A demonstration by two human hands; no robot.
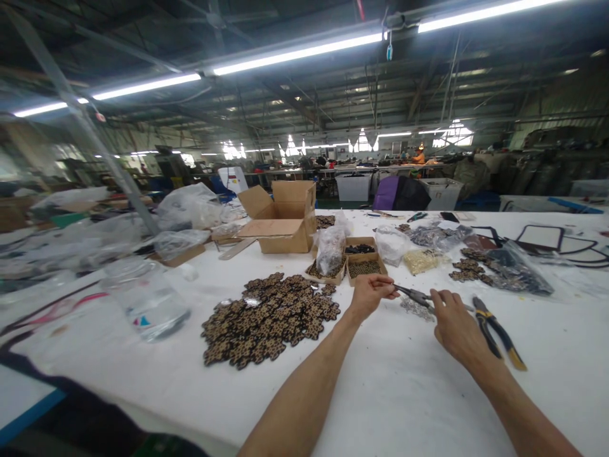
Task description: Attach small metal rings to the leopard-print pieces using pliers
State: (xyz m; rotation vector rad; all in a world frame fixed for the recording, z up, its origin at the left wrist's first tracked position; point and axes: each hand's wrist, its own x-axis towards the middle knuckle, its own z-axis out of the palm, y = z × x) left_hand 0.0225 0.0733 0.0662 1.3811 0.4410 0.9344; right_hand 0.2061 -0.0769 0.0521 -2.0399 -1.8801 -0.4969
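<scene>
My right hand (454,322) is closed around slim dark pliers (417,296) whose jaws point left. At their tip, my left hand (372,294) pinches something too small to make out. Under the pliers lies a little heap of silvery metal pieces (417,310) on the white table. Beside my right wrist rest larger pliers with black and yellow handles (498,333). Left of my left forearm spreads a pile of brown and black patterned flower-shaped pieces (271,317). Just beyond my left hand, a small box of tiny brass-coloured parts (365,268) stands by a box of black parts (360,248).
An open cardboard box (285,236) stands at the back. A large clear water jar (147,301) is on the left. Plastic bags of parts (518,270) and more patterned pieces (469,266) lie at the right. A slanted metal post (95,136) rises at the left.
</scene>
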